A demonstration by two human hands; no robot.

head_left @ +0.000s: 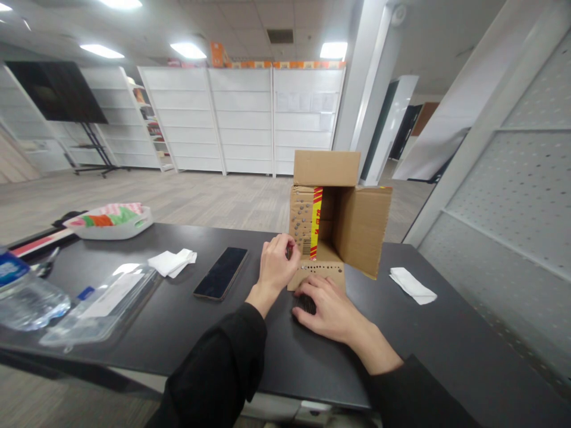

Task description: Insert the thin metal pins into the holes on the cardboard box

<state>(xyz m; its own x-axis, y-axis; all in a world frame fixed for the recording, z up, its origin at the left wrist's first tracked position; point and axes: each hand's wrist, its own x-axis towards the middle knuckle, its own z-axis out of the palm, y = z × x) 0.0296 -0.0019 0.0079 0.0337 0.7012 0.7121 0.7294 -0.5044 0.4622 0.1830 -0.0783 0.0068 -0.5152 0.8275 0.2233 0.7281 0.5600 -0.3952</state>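
Note:
An open cardboard box [328, 217] stands on the dark table, its mouth facing me. Small round dark studs or holes dot its left flap [301, 217], beside a yellow and red tape strip [316, 223]. A row of holes crosses the lower flap [322, 268]. At the left flap's lower edge, my left hand [276, 261] is closed in a pinch; what lies between the fingertips is too small to name. My right hand [332, 309] rests in front of the lower flap, fingers curled round a dark ridged object [307, 303], partly hidden by the hand.
Left of my hands lie a black phone [222, 273], a crumpled tissue [173, 261], a clear plastic case [104, 306] and a water bottle [29, 297]. A white basket [111, 229] with cloth sits farther back. Another folded tissue [413, 285] lies right, near a perforated panel [513, 208].

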